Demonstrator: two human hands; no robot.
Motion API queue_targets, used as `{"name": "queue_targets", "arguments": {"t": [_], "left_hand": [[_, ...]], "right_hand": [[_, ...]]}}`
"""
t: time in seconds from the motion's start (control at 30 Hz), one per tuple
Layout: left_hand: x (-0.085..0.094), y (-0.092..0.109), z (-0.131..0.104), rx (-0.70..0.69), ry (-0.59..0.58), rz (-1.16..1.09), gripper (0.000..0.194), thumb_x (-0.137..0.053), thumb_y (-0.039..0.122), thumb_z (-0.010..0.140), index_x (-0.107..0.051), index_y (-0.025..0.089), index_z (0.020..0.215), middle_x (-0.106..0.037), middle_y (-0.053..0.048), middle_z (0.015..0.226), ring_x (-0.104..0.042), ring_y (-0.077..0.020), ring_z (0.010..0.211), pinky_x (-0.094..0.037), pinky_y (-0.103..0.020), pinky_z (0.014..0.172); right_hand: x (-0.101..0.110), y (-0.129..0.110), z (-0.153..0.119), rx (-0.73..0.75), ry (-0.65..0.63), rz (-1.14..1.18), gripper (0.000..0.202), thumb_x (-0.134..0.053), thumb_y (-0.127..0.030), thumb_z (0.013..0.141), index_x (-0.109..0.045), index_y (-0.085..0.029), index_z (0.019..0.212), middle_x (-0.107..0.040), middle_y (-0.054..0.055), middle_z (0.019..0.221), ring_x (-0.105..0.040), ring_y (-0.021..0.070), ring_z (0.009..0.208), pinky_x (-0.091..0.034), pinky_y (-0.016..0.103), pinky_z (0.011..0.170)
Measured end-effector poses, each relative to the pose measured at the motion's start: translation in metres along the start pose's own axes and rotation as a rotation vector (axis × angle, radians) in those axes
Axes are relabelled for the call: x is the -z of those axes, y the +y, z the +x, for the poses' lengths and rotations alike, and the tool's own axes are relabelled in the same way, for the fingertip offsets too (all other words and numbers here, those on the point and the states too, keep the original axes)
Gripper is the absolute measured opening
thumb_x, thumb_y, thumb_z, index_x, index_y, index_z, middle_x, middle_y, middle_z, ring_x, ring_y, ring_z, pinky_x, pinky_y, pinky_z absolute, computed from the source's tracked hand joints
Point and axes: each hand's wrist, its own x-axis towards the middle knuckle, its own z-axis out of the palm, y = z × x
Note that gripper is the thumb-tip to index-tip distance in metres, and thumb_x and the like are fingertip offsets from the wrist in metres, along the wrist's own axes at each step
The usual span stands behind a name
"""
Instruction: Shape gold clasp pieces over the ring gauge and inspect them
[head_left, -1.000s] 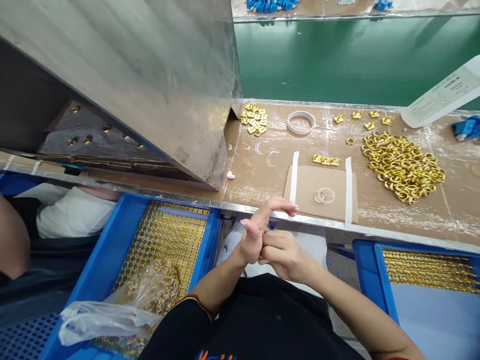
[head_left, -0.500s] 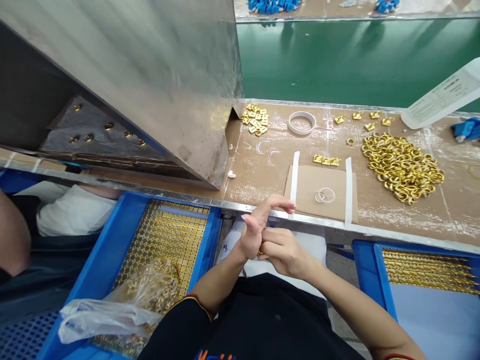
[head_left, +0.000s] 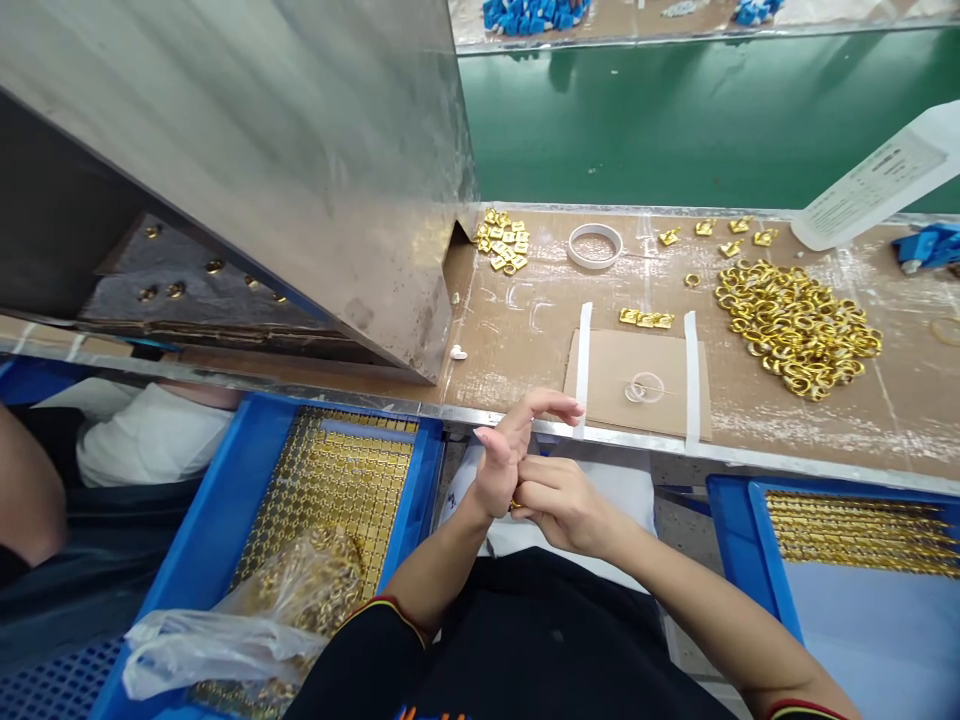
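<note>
My left hand (head_left: 504,462) is held up at the table's front edge, its thumb raised and its fingers stretched out and bent forward. My right hand (head_left: 566,503) is closed, pressing against the palm side of the left. A small gold ring-like piece (head_left: 515,505) peeks out from the right fingertips by the heel of my left palm; most of it is hidden. Beyond the hands lies a cardboard square (head_left: 611,395) with white tape strips and a clear ring (head_left: 645,387) on it. Three gold clasps (head_left: 646,319) sit in a row behind.
To the right is a heap of gold rings (head_left: 799,330), with a white bottle (head_left: 874,180) behind it. A tape roll (head_left: 595,246) and gold clasps (head_left: 504,240) lie at the back. A metal hood (head_left: 360,180) stands left. Blue trays (head_left: 169,570) hold gold chains. Another person's arm (head_left: 30,490) is at far left.
The view has shifted slightly. Both hands stay pressed together in nearly the same pose, with the gold piece still at the right fingertips.
</note>
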Motion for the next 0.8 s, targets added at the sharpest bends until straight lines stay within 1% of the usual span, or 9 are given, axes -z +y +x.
{"name": "queue_targets", "arguments": {"t": [0.17,0.27,0.4,0.57,0.7,0.8], "left_hand": [[-0.0008,-0.0014,-0.0001,-0.007,0.026,-0.048,0.087,-0.005,0.078,0.093,-0.06,0.021,0.129,-0.066,-0.011,0.12,-0.061,-0.0258,0.102,-0.046,-0.046,0.1],[-0.002,-0.0014,0.0004,-0.023,0.043,-0.062,0.085,-0.006,0.079,0.093,-0.058,0.022,0.129,-0.065,-0.011,0.12,-0.06,-0.0253,0.101,-0.046,-0.045,0.099],[-0.0027,-0.0004,0.0011,-0.026,0.06,-0.072,0.084,-0.008,0.08,0.093,-0.057,0.022,0.13,-0.065,-0.011,0.119,-0.061,-0.0246,0.099,-0.047,-0.045,0.098],[-0.0026,0.001,0.0019,-0.045,0.073,-0.112,0.079,-0.012,0.081,0.093,-0.051,0.025,0.133,-0.064,-0.009,0.117,-0.061,-0.0231,0.097,-0.05,-0.044,0.094],[-0.0023,0.0011,0.0021,-0.03,0.09,-0.114,0.08,-0.013,0.081,0.092,-0.051,0.024,0.133,-0.065,-0.009,0.116,-0.062,-0.023,0.095,-0.05,-0.044,0.093],[-0.0012,-0.0006,0.0017,-0.024,0.087,-0.111,0.079,-0.011,0.08,0.093,-0.05,0.025,0.133,-0.065,-0.009,0.116,-0.062,-0.0233,0.095,-0.05,-0.044,0.093]], "right_hand": [[-0.0012,-0.0003,0.0019,0.033,0.027,-0.042,0.037,-0.037,-0.022,0.108,-0.053,-0.021,0.074,-0.056,0.002,0.07,-0.051,0.0161,0.065,-0.039,0.028,0.06],[-0.001,-0.0017,0.0039,0.053,0.041,-0.078,0.038,-0.037,-0.02,0.107,-0.051,-0.021,0.072,-0.055,0.001,0.067,-0.051,0.0151,0.063,-0.039,0.027,0.059],[-0.0018,-0.0027,0.0051,0.048,0.036,-0.09,0.038,-0.037,-0.019,0.107,-0.05,-0.022,0.072,-0.055,0.0,0.066,-0.051,0.0145,0.063,-0.039,0.026,0.058],[-0.0044,-0.0023,0.0039,0.04,0.019,-0.091,0.039,-0.036,-0.02,0.108,-0.049,-0.022,0.071,-0.054,0.0,0.066,-0.051,0.0145,0.063,-0.038,0.027,0.058],[-0.0057,-0.0017,0.0026,0.019,0.001,-0.084,0.04,-0.035,-0.022,0.108,-0.051,-0.021,0.072,-0.054,0.001,0.068,-0.05,0.0149,0.064,-0.038,0.027,0.058],[-0.0064,-0.0001,0.0026,0.024,0.015,-0.057,0.041,-0.034,-0.024,0.109,-0.052,-0.021,0.072,-0.055,0.002,0.068,-0.049,0.0154,0.064,-0.038,0.027,0.059]]}}
